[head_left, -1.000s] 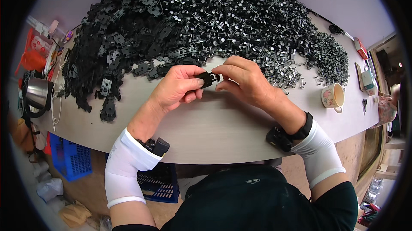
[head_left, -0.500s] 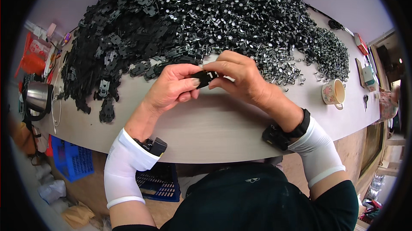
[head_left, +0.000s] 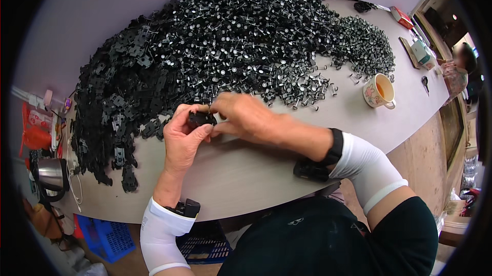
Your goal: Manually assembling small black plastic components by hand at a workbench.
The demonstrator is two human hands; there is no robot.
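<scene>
A small black plastic part (head_left: 201, 118) is pinched between the thumb and fingers of my left hand (head_left: 183, 133), just above the table. From the right, my right hand (head_left: 246, 117) closes its thumb and fingers around the part's right end. The fingertips of that hand are slightly smeared, so any smaller piece in them cannot be made out. Behind both hands rises a heap of small metal pins with round heads (head_left: 241, 35). To its left, and reaching nearer, lies a pile of similar black plastic parts (head_left: 115, 86).
A patterned cup (head_left: 377, 93) with an amber drink stands at right, with scissors (head_left: 425, 84) beyond it. At left are a steel kettle (head_left: 51, 173) and a white cable (head_left: 77, 189). Blue crates (head_left: 110, 240) sit below the table edge (head_left: 236, 217). A person (head_left: 456, 73) is at far right.
The view has turned, and both hands with the black plastic part now appear further left and lower. The part is tilted differently between my fingers, and my right hand has shifted around its end.
</scene>
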